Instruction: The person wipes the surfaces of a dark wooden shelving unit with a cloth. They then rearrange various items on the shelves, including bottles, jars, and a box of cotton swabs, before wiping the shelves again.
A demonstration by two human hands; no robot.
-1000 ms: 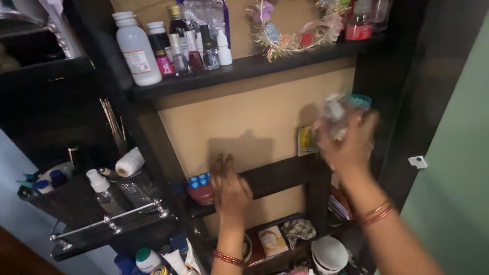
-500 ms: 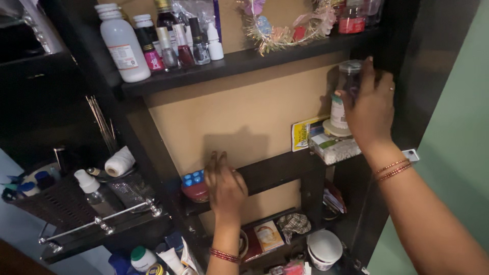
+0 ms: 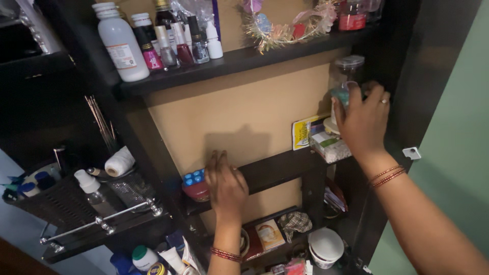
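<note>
Your right hand (image 3: 362,121) is raised at 2 o'clock in the head view, back of the hand toward you; its fingers (image 3: 374,95) are curled, close together, around a small teal-capped container (image 3: 340,95); the hand covers most of that container, so only the teal top and a pale edge show; you cannot tell its full shape. The container sits in the right-hand niche of the dark wooden shelf unit (image 3: 285,165), directly below a clear glass jar with a clear lid (image 3: 348,67), which stands at 12 o'clock from the hand; just under the hand, at its 7 o'clock, lies a clear plastic box of white bits (image 3: 330,147), with a yellow printed card (image 3: 301,133) leaning on the tan back panel at 9 o'clock.

Your left hand (image 3: 225,186) lies palm-down at the frame's 6 o'clock, on the edge of the middle ledge; its fingers (image 3: 216,162) are straight, pressed side by side, pointing to 12 o'clock; they hold nothing; they rest on the wood. Touching or just beside that hand, at its 9 o'clock, sits a red round dish with blue-capped items (image 3: 196,184).

The upper shelf at 11 o'clock carries a tall white plastic bottle (image 3: 121,43); a tinsel flower wreath (image 3: 285,25) rests at 12 o'clock.
</note>
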